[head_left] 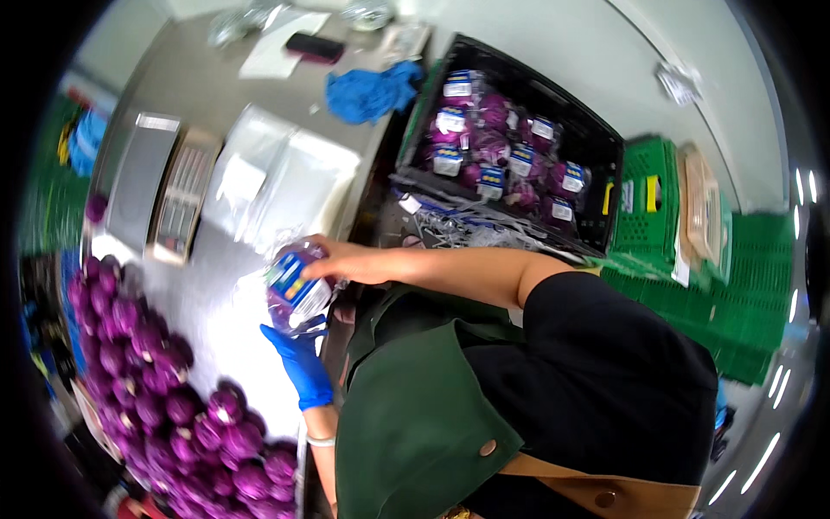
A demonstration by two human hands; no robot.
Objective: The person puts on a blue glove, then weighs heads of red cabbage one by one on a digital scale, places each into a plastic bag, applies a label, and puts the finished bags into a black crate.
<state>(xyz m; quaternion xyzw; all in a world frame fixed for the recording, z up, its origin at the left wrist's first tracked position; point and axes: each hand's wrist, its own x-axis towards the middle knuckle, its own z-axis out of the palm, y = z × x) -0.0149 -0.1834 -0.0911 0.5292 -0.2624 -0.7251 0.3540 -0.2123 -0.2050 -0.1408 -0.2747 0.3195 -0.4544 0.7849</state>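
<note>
One bagged purple cabbage (296, 290) is being held over the steel table (207, 86), between two hands. The right hand (333, 258), bare, is reaching across with fingers curled over the bag's top. The left hand (298, 359), blue-gloved, is supporting it underneath; its finger closure is apparently partial. Roughly ten bagged cabbages are lying in one black crate (596, 138).

Produce packing room, scale (145, 177), crate (596, 143) of wrapped cabbages (497, 143)
</note>
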